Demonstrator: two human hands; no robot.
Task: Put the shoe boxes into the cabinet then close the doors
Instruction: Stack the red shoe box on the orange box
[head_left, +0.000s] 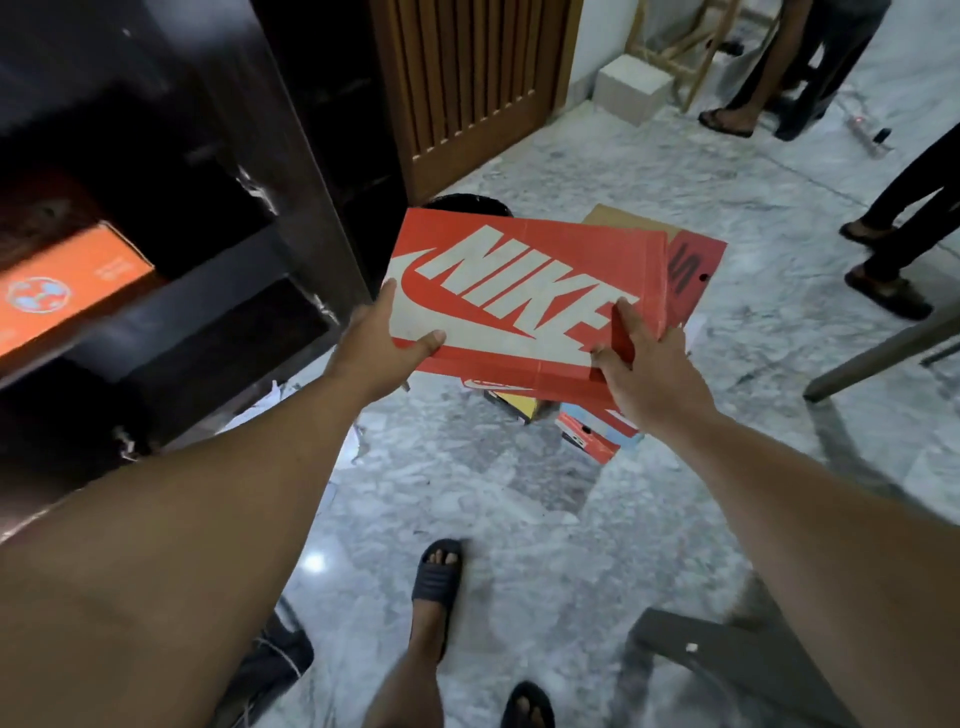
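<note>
I hold a red shoe box (524, 291) with a big white logo on its lid in mid-air above the floor. My left hand (382, 345) grips its near left corner, thumb on the lid. My right hand (644, 364) grips the near right corner. The dark cabinet (218, 171) stands open at the left, and an orange shoe box (67, 283) lies on one of its shelves. Under the held box, more shoe boxes (597, 431) sit stacked on the floor, partly hidden.
A wooden slatted door (467, 88) stands behind the cabinet. A white box (631, 88) lies by the far wall. Two people stand at the right, feet in sandals (888, 296). Grey metal furniture legs (878, 358) cross the right side. My own feet (436, 582) are on the marble floor.
</note>
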